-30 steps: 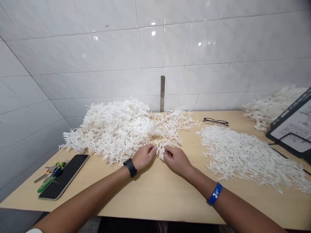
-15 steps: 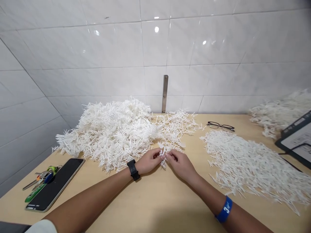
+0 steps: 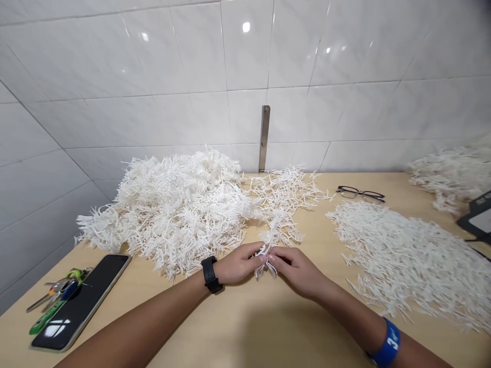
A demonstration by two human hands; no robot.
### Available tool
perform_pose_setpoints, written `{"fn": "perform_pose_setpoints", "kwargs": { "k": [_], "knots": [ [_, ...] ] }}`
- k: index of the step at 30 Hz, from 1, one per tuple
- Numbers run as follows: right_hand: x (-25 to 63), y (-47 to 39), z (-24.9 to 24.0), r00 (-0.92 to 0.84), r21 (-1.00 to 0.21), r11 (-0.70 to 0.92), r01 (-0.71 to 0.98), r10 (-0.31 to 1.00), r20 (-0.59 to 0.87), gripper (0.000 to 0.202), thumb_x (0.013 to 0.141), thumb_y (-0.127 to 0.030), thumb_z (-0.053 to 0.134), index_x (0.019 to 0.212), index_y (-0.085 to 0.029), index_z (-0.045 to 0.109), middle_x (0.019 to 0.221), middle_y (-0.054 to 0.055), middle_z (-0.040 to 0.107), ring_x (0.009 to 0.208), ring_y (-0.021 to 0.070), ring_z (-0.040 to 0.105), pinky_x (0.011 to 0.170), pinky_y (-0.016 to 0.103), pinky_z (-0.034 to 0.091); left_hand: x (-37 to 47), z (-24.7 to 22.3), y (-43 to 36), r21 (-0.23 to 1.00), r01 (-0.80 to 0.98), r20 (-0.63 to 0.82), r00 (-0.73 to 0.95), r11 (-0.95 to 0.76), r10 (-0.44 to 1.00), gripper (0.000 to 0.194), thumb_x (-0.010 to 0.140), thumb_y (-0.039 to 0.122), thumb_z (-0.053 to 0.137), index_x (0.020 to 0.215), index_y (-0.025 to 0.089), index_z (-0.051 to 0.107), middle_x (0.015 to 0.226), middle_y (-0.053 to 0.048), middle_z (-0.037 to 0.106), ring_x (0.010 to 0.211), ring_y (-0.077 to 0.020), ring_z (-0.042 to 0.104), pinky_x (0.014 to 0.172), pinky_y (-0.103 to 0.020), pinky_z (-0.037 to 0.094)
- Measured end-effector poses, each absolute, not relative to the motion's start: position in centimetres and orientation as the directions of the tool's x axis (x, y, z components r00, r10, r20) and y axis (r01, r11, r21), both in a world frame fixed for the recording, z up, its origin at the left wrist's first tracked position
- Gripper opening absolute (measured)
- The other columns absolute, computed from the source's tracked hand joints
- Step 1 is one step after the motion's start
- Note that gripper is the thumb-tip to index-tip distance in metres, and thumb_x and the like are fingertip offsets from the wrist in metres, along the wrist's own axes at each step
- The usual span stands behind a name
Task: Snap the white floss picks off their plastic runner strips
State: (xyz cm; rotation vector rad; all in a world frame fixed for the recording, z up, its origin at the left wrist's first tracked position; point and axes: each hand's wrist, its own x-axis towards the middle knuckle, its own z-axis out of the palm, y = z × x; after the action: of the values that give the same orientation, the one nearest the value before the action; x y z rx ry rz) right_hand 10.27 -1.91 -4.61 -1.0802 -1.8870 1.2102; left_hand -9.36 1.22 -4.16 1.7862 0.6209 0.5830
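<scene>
My left hand, with a black watch at its wrist, is closed with thumb and forefinger pinching a small tuft of thin white strands. Close beside it, my right hand is also closed, its fingertips pinching white strands at the same spot. Strand ends stick out above and below the fingertips. Just beyond the hands lies a loose scatter of white branching strands. It adjoins a big heap of white strands to the left. Their material cannot be made out.
To the right a flatter spread of short white pieces covers the table. Glasses lie behind it. A phone and keys sit at left. Another white pile and a dark-framed object are at far right.
Both hands have come slightly nearer, and my right hand has shifted right in the picture. More strands now show above and below the fingertips. The camera view has shifted a little.
</scene>
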Motion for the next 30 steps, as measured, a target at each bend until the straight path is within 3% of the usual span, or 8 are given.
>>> {"fn": "perform_pose_setpoints", "kwargs": {
  "k": [5, 12, 16, 20, 26, 30],
  "knots": [
    [10.4, -1.8, -4.9, -0.453, -0.959, 0.182, 0.219, 0.889, 0.065, 0.045, 0.094, -0.053, 0.044, 0.065, -0.019, 0.046, 0.063, -0.002, 0.043, 0.061, 0.0128, 0.041, 0.059, 0.025, 0.034, -9.4, -3.9, 1.3, 0.982, 0.066, 0.065, 0.766, -0.179, 0.640, 0.044, 0.089, 0.056, 0.053, 0.091, 0.013, 0.061, 0.088, -0.008, 0.063, 0.081, -0.0173, 0.055, 0.077, -0.028, 0.045],
    [10.6, -1.4, -5.3, -0.599, -0.982, 0.144, 0.123, 0.800, 0.042, 0.046, 0.091, -0.056, 0.047, 0.064, -0.019, 0.044, 0.063, -0.003, 0.038, 0.060, 0.0115, 0.035, 0.058, 0.025, 0.030, -10.2, -3.1, 2.1, 0.994, 0.066, -0.010, 0.850, -0.089, 0.526, 0.049, 0.083, 0.063, 0.057, 0.088, 0.014, 0.063, 0.089, -0.009, 0.061, 0.085, -0.0208, 0.054, 0.083, -0.033, 0.043],
    [11.1, -1.3, -5.1, -0.649, -0.994, 0.103, 0.045, 0.759, 0.049, 0.044, 0.092, -0.053, 0.049, 0.064, -0.018, 0.046, 0.062, -0.003, 0.040, 0.058, 0.0112, 0.035, 0.058, 0.026, 0.030, -10.3, -3.0, 2.1, 0.997, 0.067, -0.039, 0.850, -0.036, 0.526, 0.051, 0.080, 0.065, 0.059, 0.080, 0.015, 0.058, 0.081, -0.005, 0.054, 0.078, -0.0176, 0.048, 0.077, -0.031, 0.041],
    [11.5, -1.2, -4.8, -0.589, -0.994, 0.002, -0.110, 0.805, 0.067, 0.042, 0.092, -0.049, 0.051, 0.064, -0.018, 0.053, 0.062, 0.000, 0.048, 0.060, 0.0129, 0.043, 0.063, 0.028, 0.037, -10.1, -3.2, 1.9, 0.996, 0.008, -0.050, 0.863, 0.086, 0.503, 0.047, 0.080, 0.061, 0.063, 0.080, 0.014, 0.056, 0.074, -0.002, 0.049, 0.068, -0.0130, 0.042, 0.069, -0.028, 0.038],
    [11.1, -1.4, -4.5, -0.517, -0.888, -0.422, -0.183, 0.810, -0.278, 0.023, 0.083, -0.039, 0.063, 0.083, -0.017, 0.059, 0.068, 0.001, 0.058, 0.052, 0.0096, 0.049, 0.044, 0.020, 0.031, -9.5, -4.8, 1.7, 0.973, -0.127, -0.035, 0.743, 0.192, 0.668, 0.040, 0.085, 0.052, 0.063, 0.090, 0.012, 0.059, 0.082, -0.006, 0.058, 0.073, -0.0143, 0.053, 0.071, -0.028, 0.042],
    [10.7, -1.9, -4.2, -0.514, -0.806, -0.543, -0.235, 0.773, -0.371, 0.021, 0.071, -0.030, 0.068, 0.081, -0.018, 0.054, 0.066, -0.002, 0.053, 0.050, 0.0075, 0.044, 0.039, 0.017, 0.023, -9.2, -5.4, 1.5, 0.971, -0.127, -0.056, 0.702, 0.203, 0.710, 0.040, 0.083, 0.050, 0.066, 0.090, 0.012, 0.058, 0.078, -0.004, 0.056, 0.067, -0.0116, 0.050, 0.066, -0.026, 0.041]
  ]
}}
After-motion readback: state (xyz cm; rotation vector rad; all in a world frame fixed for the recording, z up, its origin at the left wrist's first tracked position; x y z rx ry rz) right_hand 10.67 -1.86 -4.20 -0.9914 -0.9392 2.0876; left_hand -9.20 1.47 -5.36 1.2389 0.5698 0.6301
